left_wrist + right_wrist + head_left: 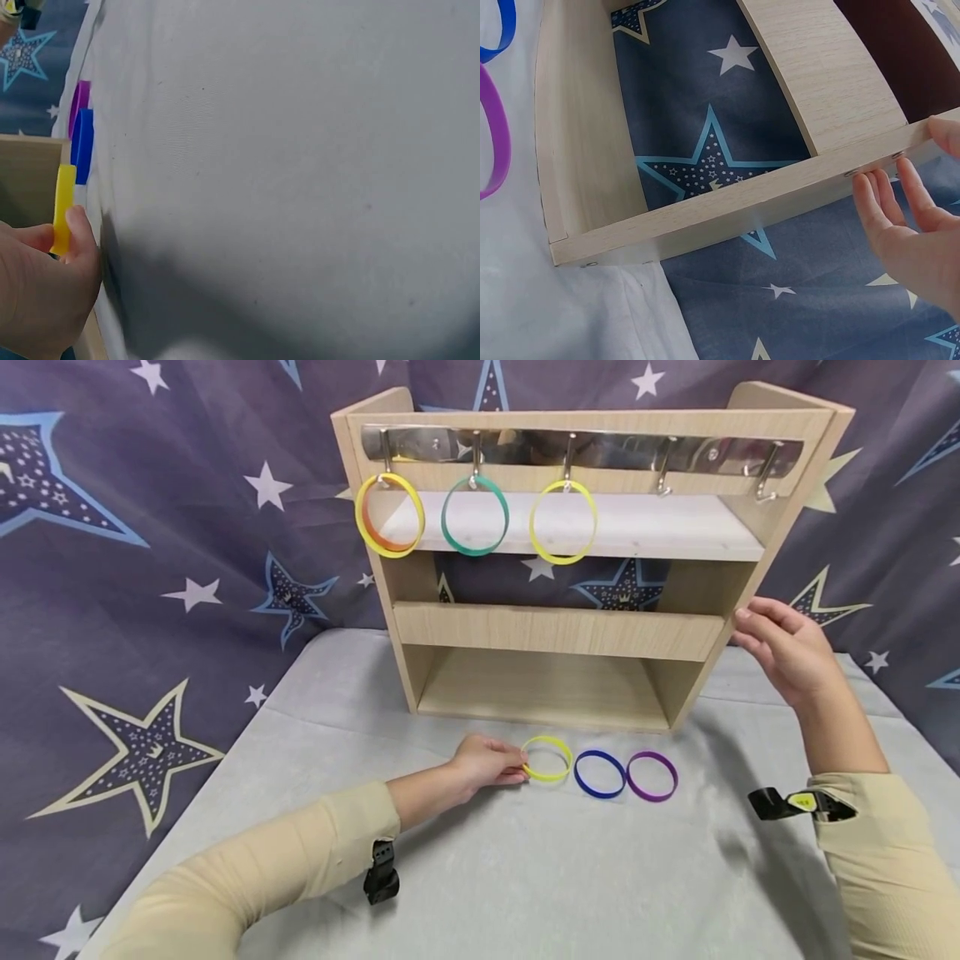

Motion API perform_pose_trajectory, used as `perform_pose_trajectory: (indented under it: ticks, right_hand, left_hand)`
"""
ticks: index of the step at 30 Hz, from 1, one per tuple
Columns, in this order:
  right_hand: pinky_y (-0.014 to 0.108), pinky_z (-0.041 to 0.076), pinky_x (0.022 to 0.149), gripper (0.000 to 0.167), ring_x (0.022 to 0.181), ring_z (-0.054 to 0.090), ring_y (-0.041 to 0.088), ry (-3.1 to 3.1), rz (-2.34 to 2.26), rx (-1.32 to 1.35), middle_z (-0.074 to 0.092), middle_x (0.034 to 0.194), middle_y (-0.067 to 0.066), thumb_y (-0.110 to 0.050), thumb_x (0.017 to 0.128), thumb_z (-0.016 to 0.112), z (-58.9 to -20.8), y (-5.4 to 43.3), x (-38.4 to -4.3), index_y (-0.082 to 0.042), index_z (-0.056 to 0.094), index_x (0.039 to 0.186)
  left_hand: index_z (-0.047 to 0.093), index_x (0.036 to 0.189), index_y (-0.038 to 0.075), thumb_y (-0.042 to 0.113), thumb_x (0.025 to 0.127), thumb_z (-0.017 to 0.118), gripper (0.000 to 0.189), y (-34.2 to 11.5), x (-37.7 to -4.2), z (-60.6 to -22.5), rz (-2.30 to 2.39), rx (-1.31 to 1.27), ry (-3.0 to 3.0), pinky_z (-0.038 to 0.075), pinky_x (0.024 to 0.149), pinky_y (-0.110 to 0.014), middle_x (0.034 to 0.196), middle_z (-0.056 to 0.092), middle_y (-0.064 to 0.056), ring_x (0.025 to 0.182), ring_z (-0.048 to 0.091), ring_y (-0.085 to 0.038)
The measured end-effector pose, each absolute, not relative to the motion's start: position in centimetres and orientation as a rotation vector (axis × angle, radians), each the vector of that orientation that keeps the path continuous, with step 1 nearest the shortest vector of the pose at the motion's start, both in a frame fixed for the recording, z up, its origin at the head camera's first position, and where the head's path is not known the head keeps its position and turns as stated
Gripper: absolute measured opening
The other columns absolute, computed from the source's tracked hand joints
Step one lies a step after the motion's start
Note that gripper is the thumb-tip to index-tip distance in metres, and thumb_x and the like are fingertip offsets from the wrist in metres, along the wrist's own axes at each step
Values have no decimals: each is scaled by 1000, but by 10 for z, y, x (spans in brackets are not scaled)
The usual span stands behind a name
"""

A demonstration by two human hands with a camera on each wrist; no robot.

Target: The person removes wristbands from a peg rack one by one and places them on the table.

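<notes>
In the head view, the rack (558,632) is hung with a yellow ring (359,518) and seemingly an orange one on the first hook (386,450), a teal ring (476,552) on the second and another yellow ring (564,560) on the third; no ring is carried by the last two hooks. Three rings appear to be left on the worktop (525,877): a loose yellow ring (555,777), a blue ring (600,794) and a purple ring (652,798). The rack's right side is touched by the right hand (787,652).

In the left wrist view, the loose yellow ring is pinched by the left hand (49,289), its fingers nearly closed; whether it is lifted cannot be told.

In the right wrist view, the side panel (705,225) is touched by slightly spread fingers; nothing loose is held.
</notes>
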State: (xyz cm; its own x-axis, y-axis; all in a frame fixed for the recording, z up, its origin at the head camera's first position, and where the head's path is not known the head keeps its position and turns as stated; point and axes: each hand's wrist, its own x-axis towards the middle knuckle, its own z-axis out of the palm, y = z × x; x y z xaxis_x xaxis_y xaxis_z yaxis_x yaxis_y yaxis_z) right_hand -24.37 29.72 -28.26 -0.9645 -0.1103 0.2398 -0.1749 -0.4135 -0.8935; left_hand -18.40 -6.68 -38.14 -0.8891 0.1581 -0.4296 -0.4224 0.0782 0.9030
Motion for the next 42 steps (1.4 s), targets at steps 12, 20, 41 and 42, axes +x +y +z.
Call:
perform_pose_trajectory:
  ticks: [12, 20, 41, 42]
  right_hand:
    - [17, 58, 77, 18, 89, 67, 9, -1674, 2592, 388, 68, 95, 1, 5, 93, 54, -282, 297, -243, -5, 67, 99]
    - [17, 57, 77, 18, 88, 67, 8, -1672, 2589, 378, 68, 94, 0, 5, 93, 54, -284, 296, -243, -6, 67, 98]
    - [16, 58, 77, 19, 88, 68, 8, -1676, 2577, 398, 69, 95, 0, 5, 93, 54, -283, 296, -242, -6, 68, 99]
    - [16, 58, 77, 19, 88, 68, 8, -1678, 2574, 404, 69, 95, 0, 5, 93, 54, -283, 296, -243, -6, 68, 99]
  left_hand:
    - [60, 114, -13, -2, 89, 63, 28, -59, -184, -385, 1832, -306, 1958, 62, 73, -22, 86, 70, -14, 62, 65, -7]
    - [59, 110, -12, -1, 89, 63, 24, -54, -183, -386, 1809, -319, 1953, 62, 67, -20, 70, 66, -7, 57, 65, -7]
    - [64, 110, -9, 6, 89, 66, 26, -75, -192, -361, 1496, -155, 1995, 62, 76, -26, 83, 70, -10, 67, 66, -10]
    - [65, 110, -7, 8, 89, 66, 26, -76, -193, -360, 1470, -144, 2009, 62, 75, -25, 82, 70, -9, 67, 66, -10]
